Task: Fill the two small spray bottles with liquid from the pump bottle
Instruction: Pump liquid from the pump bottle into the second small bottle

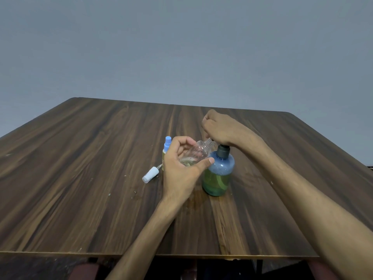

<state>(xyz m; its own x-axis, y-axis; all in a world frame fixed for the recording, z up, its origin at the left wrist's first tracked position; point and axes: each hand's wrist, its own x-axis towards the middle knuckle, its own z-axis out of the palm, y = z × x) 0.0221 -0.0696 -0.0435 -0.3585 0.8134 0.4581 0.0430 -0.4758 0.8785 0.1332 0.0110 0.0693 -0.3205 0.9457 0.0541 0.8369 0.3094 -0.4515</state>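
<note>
The left hand (182,168) holds a clear small bottle (196,153) tilted, its open neck toward the pump bottle (219,174) standing on the wooden bench (80,178). The right hand (219,128), fingers curled, rests over the pump top. A blue-topped spray bottle (167,147) stands behind the left hand; a white cap (150,174) lies beside it.

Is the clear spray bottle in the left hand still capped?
No, the clear spray bottle in the left hand shows a bare threaded neck; a white cap lies on the table.
</note>
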